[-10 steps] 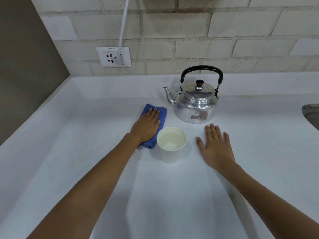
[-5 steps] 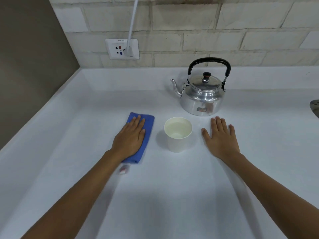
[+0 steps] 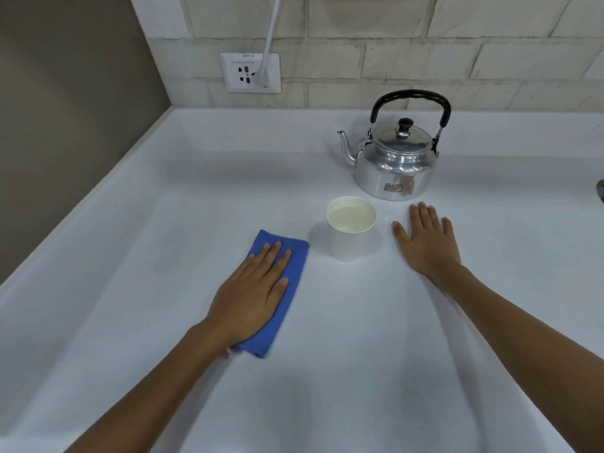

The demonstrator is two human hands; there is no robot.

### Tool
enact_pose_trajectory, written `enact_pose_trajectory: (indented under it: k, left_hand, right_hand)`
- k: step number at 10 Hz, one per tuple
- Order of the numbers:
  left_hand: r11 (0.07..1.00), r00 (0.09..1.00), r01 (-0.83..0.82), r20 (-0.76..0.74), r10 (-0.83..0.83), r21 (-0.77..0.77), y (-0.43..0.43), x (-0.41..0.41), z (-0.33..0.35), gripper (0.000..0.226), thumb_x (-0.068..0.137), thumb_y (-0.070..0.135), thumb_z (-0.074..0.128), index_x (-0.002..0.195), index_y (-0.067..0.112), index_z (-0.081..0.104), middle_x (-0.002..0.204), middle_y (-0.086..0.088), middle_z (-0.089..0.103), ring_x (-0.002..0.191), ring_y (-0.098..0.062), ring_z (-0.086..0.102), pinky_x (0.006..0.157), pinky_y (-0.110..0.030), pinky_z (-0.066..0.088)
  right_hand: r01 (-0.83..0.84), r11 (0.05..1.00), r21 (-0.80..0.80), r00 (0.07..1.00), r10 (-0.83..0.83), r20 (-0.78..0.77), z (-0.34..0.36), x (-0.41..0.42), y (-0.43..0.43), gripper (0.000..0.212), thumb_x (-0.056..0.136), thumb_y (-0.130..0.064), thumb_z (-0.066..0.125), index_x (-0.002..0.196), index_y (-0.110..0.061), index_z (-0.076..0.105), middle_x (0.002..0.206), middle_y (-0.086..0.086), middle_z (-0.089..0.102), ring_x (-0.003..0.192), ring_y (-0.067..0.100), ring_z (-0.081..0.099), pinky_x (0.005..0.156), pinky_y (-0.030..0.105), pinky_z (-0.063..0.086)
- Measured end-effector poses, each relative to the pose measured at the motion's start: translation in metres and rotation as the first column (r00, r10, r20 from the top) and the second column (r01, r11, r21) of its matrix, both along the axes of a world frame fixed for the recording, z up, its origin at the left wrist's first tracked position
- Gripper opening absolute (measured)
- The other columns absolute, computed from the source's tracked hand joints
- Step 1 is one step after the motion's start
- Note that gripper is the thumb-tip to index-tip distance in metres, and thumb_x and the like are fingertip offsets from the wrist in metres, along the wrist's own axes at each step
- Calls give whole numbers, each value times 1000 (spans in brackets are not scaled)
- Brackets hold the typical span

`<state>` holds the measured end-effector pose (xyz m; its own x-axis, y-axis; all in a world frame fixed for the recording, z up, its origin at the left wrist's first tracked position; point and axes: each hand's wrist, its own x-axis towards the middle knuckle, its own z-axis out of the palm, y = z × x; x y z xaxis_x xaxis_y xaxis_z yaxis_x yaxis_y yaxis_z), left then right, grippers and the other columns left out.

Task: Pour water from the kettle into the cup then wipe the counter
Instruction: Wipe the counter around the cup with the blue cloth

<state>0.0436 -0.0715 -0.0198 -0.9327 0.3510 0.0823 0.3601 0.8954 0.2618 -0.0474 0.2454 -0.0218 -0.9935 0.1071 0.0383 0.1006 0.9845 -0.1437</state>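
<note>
Above the outlet [image 3: 250, 72], perhaps "9PP-2"; both hands flat, left hand [image 3: 251, 295] pressing cloth [image 3: 295, 259].

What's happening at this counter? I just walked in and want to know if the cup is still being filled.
No pouring right now. The kettle stands upright on the counter near the wall, and the paper cup in front of it already holds water. The person's left hand presses flat on a folded blue cloth left of the cup, in the wiping step. The right hand rests flat on the counter, right of the cup, touching nothing else.
</note>
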Motion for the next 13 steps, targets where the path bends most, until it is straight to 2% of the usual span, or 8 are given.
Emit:
enact_pose_trajectory:
  k: [2,3,5,6,8,11,12,13]
  left_hand:
    - [976,975,-216,49,217,-27,-3,-28,8,53,99,35,16,147,18,1,157,1,-2,143,-11,-6,116,-26,-4]
    - [959,959,-282,39,282,-21,25,-19,5,54,99,34,15,147,15,0,158,-4,-3,144,-18,-5,114,-29,-6]
    - [996,996,-89,-13,89,7,62,32,-3,55,98,40,12,146,19,-5,157,1,-6,144,-12,-9,111,-23,-13]
    - [995,995,-99,9,99,11,36,34,0,57,97,44,14,147,22,-4,157,5,-7,143,-7,-9,112,-21,-11]
    - [952,952,-304,26,304,-21,36,35,4,57,98,38,13,146,13,-6,157,-7,-9,144,-18,-10,111,-26,-11]
    - [991,988,-131,77,130,1,133,65,8,58,99,36,11,142,8,-17,154,-10,-21,141,-22,-21,106,-30,-23]
    - [978,985,-95,162,65,187,116,58,12,60,99,40,17,145,16,-13,154,-1,-22,137,-7,-24,108,-21,-18]
    - [922,991,-133,66,117,364,72,34,23,58,98,39,23,147,22,-4,156,5,-14,136,1,-18,109,-19,-11]
  right_hand:
    - [13,1000,1,1000,-13,7,2,1,-3,68,93,-50,15,146,-9,7,158,9,7,145,21,1,119,44,4]
    - [19,1000,3,1000,-19,18,3,1,-4,68,93,-50,14,147,-9,6,158,9,6,145,21,0,119,44,4]
    - [11,1000,-6,999,-11,34,4,2,-3,68,94,-50,14,146,-9,6,158,9,5,145,21,0,119,44,3]
    - [7,1000,-6,1000,-6,28,4,2,-2,68,94,-50,15,146,-9,5,158,9,4,146,21,0,119,43,3]
    - [25,1000,1,999,-25,42,5,2,-6,68,94,-50,13,146,-9,4,158,9,3,146,21,-1,119,44,2]
    - [23,1000,-13,999,-22,38,4,1,-5,67,94,-50,14,146,-8,4,158,10,4,146,22,0,119,44,3]
    - [23,991,-133,1000,-23,5,12,10,-5,62,97,-42,23,146,-6,10,157,12,10,145,24,4,119,41,4]
    - [27,924,-381,979,-103,-178,25,42,-16,46,96,-24,36,136,-1,35,144,18,38,135,30,30,114,37,21]
